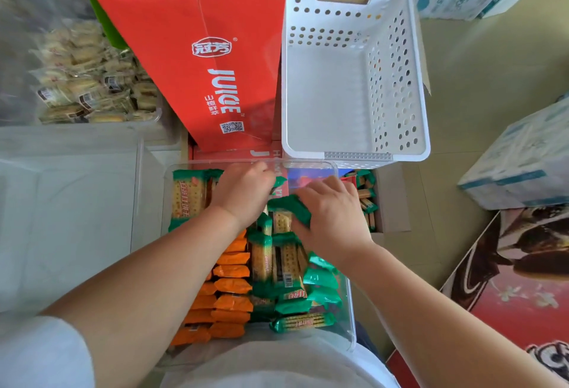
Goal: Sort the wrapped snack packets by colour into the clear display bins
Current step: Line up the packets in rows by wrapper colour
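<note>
Near, the clear bin (347,316): glossy see-thru hard plastic. In it, green packets (320,280) & orange packets (232,286): shiny crinkly plastic film. Far right, white basket (326,95): matt smooth plastic w/ punched holes. Far, juice carton (197,27): red cardboard, slight sheen.

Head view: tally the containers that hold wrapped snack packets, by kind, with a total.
Clear plastic bins: 2, the near one and the far-left one
Brown cardboard box: 1
Total: 3

The snack packets (234,286) lie in the bin (349,316), the basket (326,95) behind it
</note>
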`<action>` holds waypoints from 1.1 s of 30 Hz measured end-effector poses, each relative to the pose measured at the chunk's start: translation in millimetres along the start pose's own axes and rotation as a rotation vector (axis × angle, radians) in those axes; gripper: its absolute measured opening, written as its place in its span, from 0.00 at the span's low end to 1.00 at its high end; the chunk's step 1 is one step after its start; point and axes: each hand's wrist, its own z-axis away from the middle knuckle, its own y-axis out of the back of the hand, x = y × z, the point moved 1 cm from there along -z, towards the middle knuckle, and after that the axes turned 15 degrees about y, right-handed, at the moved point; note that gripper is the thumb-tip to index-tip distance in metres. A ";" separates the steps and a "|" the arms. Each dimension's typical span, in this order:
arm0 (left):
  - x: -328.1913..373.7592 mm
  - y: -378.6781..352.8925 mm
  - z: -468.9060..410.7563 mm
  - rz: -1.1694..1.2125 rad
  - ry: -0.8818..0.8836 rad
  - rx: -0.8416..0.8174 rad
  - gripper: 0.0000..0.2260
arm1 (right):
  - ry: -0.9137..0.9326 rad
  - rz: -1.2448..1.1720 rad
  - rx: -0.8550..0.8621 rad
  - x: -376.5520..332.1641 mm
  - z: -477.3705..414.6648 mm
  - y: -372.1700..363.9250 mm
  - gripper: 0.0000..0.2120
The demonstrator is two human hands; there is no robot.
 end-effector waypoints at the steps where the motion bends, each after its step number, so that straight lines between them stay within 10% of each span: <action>1: -1.8 -1.9 0.2 -0.004 -0.004 0.004 0.13 | -0.022 -0.010 0.020 2.1 -2.3 -0.6 0.13; 20: 1.9 -17.5 5.4 -0.095 0.040 0.084 0.08 | -0.057 0.240 -0.057 21.1 -13.7 -11.7 0.15; 33: 20.4 -16.8 -3.9 -0.059 0.073 -0.047 0.04 | 0.097 -0.094 0.338 12.2 21.2 14.0 0.10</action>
